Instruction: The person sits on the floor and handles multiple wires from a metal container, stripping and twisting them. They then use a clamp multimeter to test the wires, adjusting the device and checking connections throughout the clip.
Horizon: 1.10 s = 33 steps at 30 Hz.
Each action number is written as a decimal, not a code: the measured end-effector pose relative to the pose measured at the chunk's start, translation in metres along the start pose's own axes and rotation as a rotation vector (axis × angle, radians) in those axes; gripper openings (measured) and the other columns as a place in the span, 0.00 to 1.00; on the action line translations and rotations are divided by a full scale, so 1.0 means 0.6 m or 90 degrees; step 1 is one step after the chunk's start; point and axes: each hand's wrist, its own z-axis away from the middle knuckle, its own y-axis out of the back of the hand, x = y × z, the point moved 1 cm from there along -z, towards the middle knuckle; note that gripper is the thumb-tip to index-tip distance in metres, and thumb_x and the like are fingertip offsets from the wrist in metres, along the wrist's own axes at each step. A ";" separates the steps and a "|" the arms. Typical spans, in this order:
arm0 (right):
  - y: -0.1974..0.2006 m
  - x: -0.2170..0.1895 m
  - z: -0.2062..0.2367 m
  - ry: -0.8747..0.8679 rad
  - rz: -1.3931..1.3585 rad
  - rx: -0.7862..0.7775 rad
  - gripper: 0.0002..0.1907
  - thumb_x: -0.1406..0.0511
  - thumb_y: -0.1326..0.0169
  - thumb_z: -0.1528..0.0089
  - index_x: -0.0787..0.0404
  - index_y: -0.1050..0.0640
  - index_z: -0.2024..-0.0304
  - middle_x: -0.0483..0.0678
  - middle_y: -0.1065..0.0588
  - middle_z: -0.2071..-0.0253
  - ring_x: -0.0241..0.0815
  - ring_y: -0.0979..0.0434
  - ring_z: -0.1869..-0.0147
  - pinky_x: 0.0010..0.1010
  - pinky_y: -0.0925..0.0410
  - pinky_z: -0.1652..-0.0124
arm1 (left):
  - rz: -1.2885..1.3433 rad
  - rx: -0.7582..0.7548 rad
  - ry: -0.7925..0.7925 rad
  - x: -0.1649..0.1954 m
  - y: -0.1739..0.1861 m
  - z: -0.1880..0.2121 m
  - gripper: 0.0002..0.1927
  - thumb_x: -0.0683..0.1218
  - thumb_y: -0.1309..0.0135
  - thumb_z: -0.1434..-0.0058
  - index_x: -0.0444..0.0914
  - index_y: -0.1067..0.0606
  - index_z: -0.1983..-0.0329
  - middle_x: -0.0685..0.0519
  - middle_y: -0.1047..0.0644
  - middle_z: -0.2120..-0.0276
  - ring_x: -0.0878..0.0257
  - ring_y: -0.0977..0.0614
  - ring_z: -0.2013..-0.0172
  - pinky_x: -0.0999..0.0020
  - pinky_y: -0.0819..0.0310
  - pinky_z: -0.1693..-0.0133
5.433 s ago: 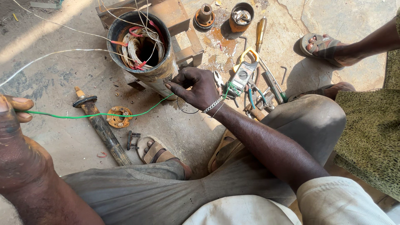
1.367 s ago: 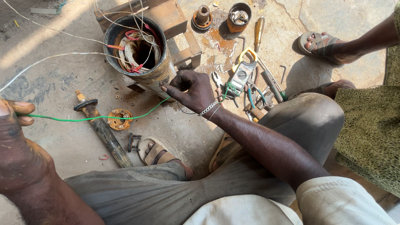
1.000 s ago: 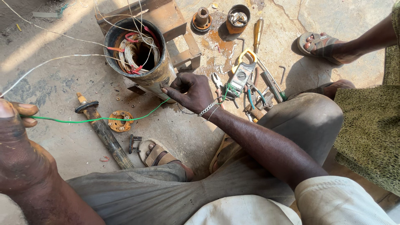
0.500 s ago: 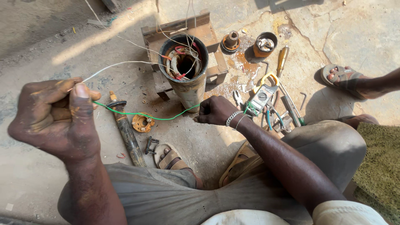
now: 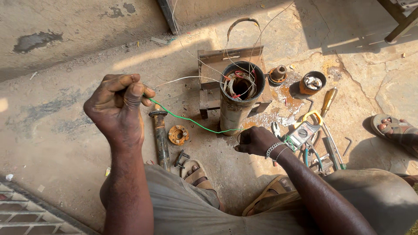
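Pinched tight in the left hand (image 5: 118, 109), the green wire (image 5: 187, 120) ran down to the closed right hand (image 5: 257, 141) beside the motor can (image 5: 238, 102) — pulling hard might snap it.

A motor housing (image 5: 237, 102) stands upright at the centre, wire coils (image 5: 238, 83) inside it, a metal stand (image 5: 217, 74) just behind. Left of it lie a shaft (image 5: 161, 137) and a flange (image 5: 178, 134). Right lie a clamp meter (image 5: 303, 130), a screwdriver (image 5: 327, 101) and, farther, a small cup (image 5: 312, 82).
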 end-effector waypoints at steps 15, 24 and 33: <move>0.008 0.003 0.019 0.021 -0.007 -0.002 0.21 0.49 0.36 0.43 0.59 0.19 0.75 0.50 0.22 0.79 0.47 0.20 0.73 0.40 0.29 0.66 | -0.004 -0.054 0.358 -0.076 -0.045 -0.148 0.11 0.45 0.37 0.35 0.35 0.19 0.53 0.54 0.20 0.67 0.70 0.22 0.73 0.80 0.37 0.78; 0.030 0.038 0.037 -0.053 -0.054 -0.013 0.19 0.51 0.36 0.43 0.59 0.20 0.74 0.46 0.21 0.80 0.40 0.19 0.76 0.35 0.28 0.71 | -0.132 -0.119 0.301 -0.146 -0.090 -0.248 0.08 0.43 0.43 0.30 0.37 0.19 0.51 0.55 0.20 0.67 0.74 0.21 0.72 0.81 0.31 0.77; 0.026 0.039 0.004 -0.027 -0.035 -0.020 0.18 0.52 0.34 0.43 0.60 0.20 0.74 0.47 0.22 0.79 0.42 0.22 0.75 0.36 0.30 0.70 | -0.125 -0.255 0.212 -0.210 -0.083 -0.281 0.05 0.43 0.47 0.26 0.38 0.22 0.55 0.56 0.20 0.66 0.74 0.21 0.70 0.77 0.31 0.73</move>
